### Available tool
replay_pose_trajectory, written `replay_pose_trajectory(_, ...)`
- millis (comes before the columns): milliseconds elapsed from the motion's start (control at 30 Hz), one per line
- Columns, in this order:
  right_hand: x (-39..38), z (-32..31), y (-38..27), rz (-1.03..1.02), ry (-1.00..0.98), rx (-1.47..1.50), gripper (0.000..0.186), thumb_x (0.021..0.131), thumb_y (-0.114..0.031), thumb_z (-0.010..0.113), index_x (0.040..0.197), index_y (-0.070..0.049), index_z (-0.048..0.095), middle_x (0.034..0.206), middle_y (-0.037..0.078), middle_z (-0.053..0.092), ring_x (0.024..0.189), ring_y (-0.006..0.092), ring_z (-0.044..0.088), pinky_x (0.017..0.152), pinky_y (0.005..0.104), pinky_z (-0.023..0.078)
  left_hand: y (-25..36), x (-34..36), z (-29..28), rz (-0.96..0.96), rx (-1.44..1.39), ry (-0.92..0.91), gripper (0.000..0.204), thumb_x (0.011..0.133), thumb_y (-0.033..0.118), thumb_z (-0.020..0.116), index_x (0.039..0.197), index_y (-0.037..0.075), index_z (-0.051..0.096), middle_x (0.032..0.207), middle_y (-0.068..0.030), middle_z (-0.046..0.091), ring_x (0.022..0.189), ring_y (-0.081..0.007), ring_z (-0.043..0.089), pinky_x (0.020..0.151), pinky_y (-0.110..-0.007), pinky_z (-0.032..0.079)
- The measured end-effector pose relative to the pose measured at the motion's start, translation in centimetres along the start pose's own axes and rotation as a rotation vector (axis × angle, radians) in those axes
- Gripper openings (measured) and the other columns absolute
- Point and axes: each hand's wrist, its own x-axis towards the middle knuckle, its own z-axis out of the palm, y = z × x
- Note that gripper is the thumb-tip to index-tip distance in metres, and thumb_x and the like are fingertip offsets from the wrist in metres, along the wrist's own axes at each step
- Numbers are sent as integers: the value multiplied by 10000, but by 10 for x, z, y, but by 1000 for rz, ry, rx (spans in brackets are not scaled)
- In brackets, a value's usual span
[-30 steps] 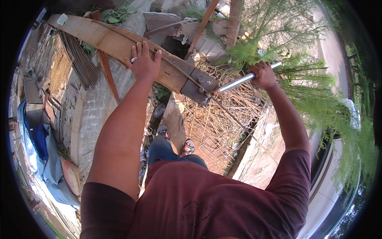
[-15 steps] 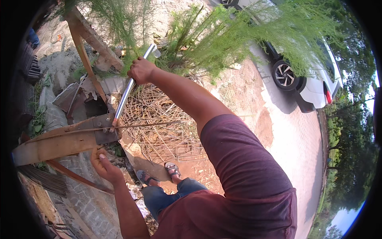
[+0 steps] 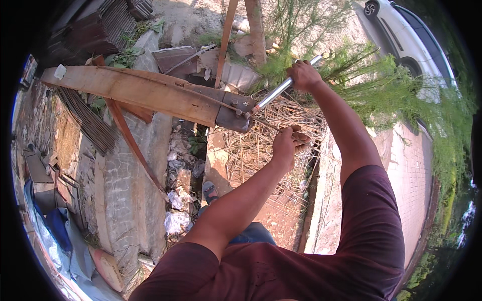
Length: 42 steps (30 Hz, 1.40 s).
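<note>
My right hand [image 3: 305, 76] is wrapped round the upper part of a silver metal pipe [image 3: 275, 94], which slants down to a dark metal plate [image 3: 235, 111]. Small pins stand up from that plate, which is fixed on the end of a long wooden beam [image 3: 150, 90]. A thin rusty steel rod lies along the beam, passes the pins by the pipe's lower end and runs on to the right. Just beyond the plate, my left hand [image 3: 287, 146] is closed on this rod, its fingers curled. The hand partly hides the rod.
Below the plate lies a heap of bent steel rods [image 3: 251, 155]. Feathery green plants [image 3: 361, 75] grow past my right hand. A wooden prop [image 3: 133, 145] slants under the beam. Rubble and plastic litter [image 3: 176, 220] lie near my feet. A white car [image 3: 409, 37] stands far right.
My left hand has moved from under the beam's end to the rod right of the plate and closed on it. My right hand still grips the pipe. The view has turned left.
</note>
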Motion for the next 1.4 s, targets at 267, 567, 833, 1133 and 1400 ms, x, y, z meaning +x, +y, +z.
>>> replay_pose_trajectory(267, -21, 14, -2, 88, 134, 34, 95, 744, -188, 605, 810, -126, 636, 875, 75, 636, 954, 248, 556, 877, 392, 391, -12, 3, -17, 35, 26, 29, 305, 945, 205, 340, 1057, -11, 525, 657, -50, 520, 742, -253, 607, 788, -457, 510)
replay_pose_trajectory(567, -38, 41, -12, 201, 266, 142, 82, 745, -146, 589, 814, -123, 626, 891, 96, 624, 998, 268, 543, 918, 421, 379, -8, -5, -20, 85, 174, 127, 275, 931, 224, 359, 1070, 29, 492, 620, 3, 491, 596, -179, 578, 642, -386, 496)
replay_pose_trajectory(833, -96, 44, -45, 377, 333, 206, 128, 791, -197, 580, 846, -100, 642, 889, 117, 638, 975, 303, 559, 901, 435, 382, -13, -26, -55, 173, 344, 243, 256, 965, 268, 370, 959, 68, 530, 572, 15, 421, 489, -147, 482, 503, -326, 427)
replay_pose_trajectory(1133, -103, 29, -56, 437, 218, 144, 164, 830, -215, 558, 915, -109, 649, 939, 109, 651, 986, 300, 567, 885, 426, 390, -212, -97, -70, -189, 146, -74, 230, 969, 312, 450, 976, 88, 504, 854, -56, 569, 787, -197, 604, 755, -377, 516)
replay_pose_trajectory(1400, -120, 32, -50, 457, 249, 50, 193, 858, -204, 498, 930, -101, 645, 943, 126, 668, 962, 318, 596, 846, 433, 408, -282, -197, -85, -673, 273, -600, 381, 958, 409, 471, 1265, 195, 401, 1362, -46, 480, 1337, -320, 345, 998, -618, 261)
